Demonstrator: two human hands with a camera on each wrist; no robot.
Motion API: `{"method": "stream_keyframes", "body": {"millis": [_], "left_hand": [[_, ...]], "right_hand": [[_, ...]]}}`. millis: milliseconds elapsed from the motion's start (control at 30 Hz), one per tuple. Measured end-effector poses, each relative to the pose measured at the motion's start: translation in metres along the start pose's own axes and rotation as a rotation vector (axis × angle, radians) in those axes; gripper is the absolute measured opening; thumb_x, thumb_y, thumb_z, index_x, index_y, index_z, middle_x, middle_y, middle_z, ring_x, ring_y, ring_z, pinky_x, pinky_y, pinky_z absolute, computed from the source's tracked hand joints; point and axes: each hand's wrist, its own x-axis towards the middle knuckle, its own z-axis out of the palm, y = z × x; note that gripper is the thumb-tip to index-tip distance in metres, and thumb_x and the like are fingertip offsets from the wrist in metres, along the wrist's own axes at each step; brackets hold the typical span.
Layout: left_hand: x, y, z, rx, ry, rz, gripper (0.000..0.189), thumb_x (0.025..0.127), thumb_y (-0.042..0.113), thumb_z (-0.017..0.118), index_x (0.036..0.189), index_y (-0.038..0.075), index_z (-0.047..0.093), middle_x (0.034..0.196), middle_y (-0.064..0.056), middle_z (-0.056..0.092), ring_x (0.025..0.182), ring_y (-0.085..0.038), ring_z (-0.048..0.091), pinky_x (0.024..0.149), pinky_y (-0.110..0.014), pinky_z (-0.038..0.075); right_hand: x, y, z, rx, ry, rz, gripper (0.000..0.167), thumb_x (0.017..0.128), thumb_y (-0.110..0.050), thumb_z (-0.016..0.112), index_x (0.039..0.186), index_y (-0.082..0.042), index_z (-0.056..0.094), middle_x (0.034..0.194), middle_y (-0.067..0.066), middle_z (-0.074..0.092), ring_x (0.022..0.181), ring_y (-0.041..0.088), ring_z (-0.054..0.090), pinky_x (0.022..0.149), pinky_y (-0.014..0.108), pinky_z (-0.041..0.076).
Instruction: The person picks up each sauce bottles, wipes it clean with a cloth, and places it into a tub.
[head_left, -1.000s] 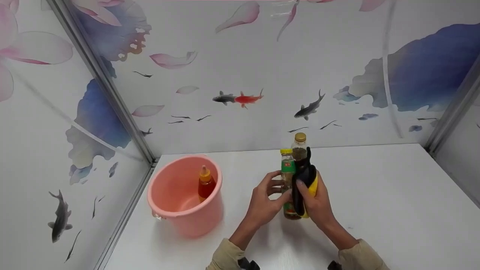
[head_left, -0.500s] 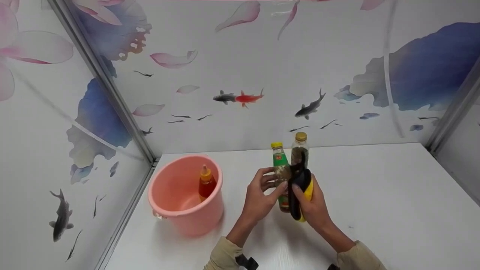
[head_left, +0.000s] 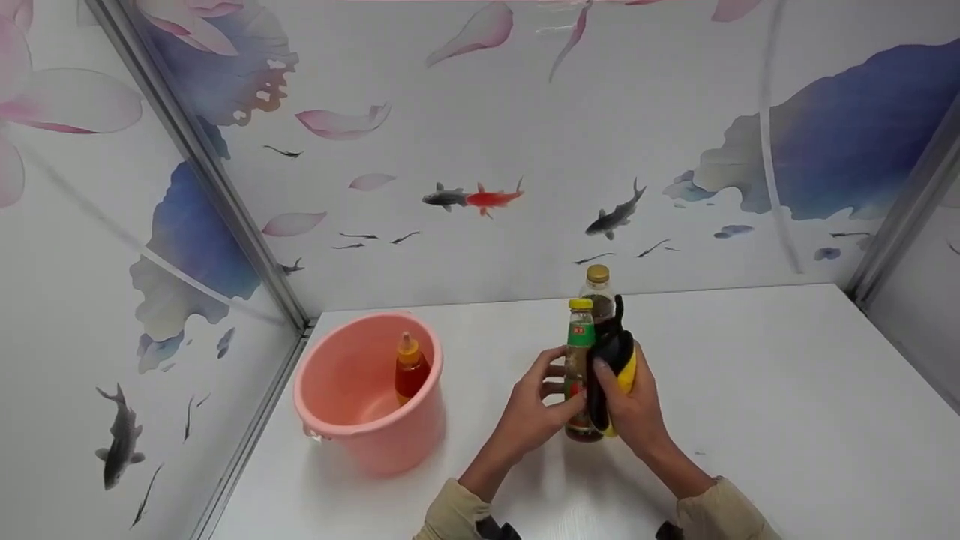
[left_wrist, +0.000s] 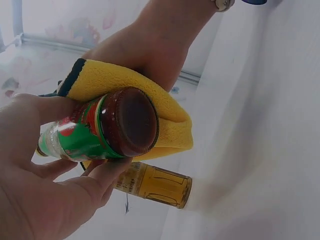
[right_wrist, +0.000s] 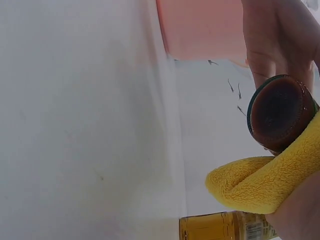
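Observation:
My left hand (head_left: 529,412) grips a glass sauce bottle (head_left: 580,334) with a yellow cap and green label. The bottle is nearly upright and off the table; its dark base faces the left wrist view. From the right, my right hand (head_left: 637,409) holds a folded cloth (head_left: 613,349), black on one face and yellow on the other, against the bottle's side. In the left wrist view the yellow face of the cloth (left_wrist: 167,125) lies along the glass. Just behind stands a second bottle (head_left: 598,286) with a gold cap and amber contents, partly hidden by the cloth.
Left of my hands stands a pink bucket (head_left: 405,454) on the white table (head_left: 787,405). Inside it is a squeeze bottle (head_left: 411,369) with red-brown contents and a yellow nozzle cap. Printed wall panels (head_left: 510,127) close off the back and sides.
Half a second ago the sauce bottle leaned left, its cap farther from the gold-capped bottle. Now it is more upright and farther right, overlapping that bottle. The cloth has shifted slightly right against it.

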Motion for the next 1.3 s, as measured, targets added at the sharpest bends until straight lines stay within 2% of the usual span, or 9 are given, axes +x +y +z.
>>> {"method": "stream_keyframes", "body": {"millis": [300, 500, 767, 1000, 1300], "left_hand": [[-0.0010, -0.0035, -0.0004, 0.012, -0.069, 0.009, 0.059, 0.099, 0.038, 0.078, 0.152, 0.042, 0.053, 0.135, 0.006, 0.070, 0.114, -0.008, 0.071, 0.100, -0.028, 0.059], [-0.0009, -0.0034, -0.0005, 0.007, -0.075, 0.011, 0.060, 0.101, 0.038, 0.077, 0.155, 0.044, 0.051, 0.139, 0.006, 0.067, 0.117, -0.009, 0.070, 0.102, -0.029, 0.058], [-0.0004, -0.0032, -0.0008, -0.022, -0.023, 0.058, 0.062, 0.101, 0.035, 0.078, 0.157, 0.041, 0.050, 0.140, 0.005, 0.067, 0.117, -0.012, 0.072, 0.103, -0.029, 0.059], [-0.0003, -0.0006, -0.0035, -0.064, 0.044, 0.051, 0.056, 0.101, 0.032, 0.079, 0.151, 0.031, 0.053, 0.143, 0.003, 0.069, 0.122, -0.013, 0.072, 0.107, -0.031, 0.059], [0.0021, 0.0018, -0.0035, -0.088, 0.113, 0.091, 0.056, 0.101, 0.034, 0.079, 0.151, 0.029, 0.054, 0.146, 0.002, 0.066, 0.133, -0.024, 0.067, 0.112, -0.034, 0.056]], "right_hand": [[0.0016, -0.0020, -0.0046, -0.002, -0.002, 0.005, 0.041, 0.111, -0.019, 0.063, 0.150, -0.015, 0.050, 0.123, 0.006, 0.063, 0.104, 0.026, 0.066, 0.087, 0.028, 0.062], [0.0018, -0.0032, -0.0051, 0.000, 0.002, -0.009, 0.042, 0.111, -0.017, 0.062, 0.150, -0.013, 0.049, 0.123, 0.006, 0.063, 0.104, 0.024, 0.067, 0.087, 0.027, 0.062], [0.0010, -0.0042, -0.0025, 0.013, -0.011, -0.027, 0.040, 0.110, -0.013, 0.062, 0.149, -0.013, 0.051, 0.119, 0.008, 0.064, 0.100, 0.025, 0.067, 0.084, 0.028, 0.062], [-0.0016, -0.0039, 0.0001, 0.019, -0.021, -0.013, 0.036, 0.111, -0.013, 0.062, 0.145, -0.012, 0.052, 0.115, 0.008, 0.064, 0.097, 0.025, 0.068, 0.083, 0.028, 0.062], [-0.0045, -0.0023, 0.0037, 0.005, -0.022, -0.004, 0.037, 0.110, -0.014, 0.063, 0.145, -0.014, 0.052, 0.113, 0.007, 0.064, 0.099, 0.024, 0.067, 0.085, 0.027, 0.061]]}}
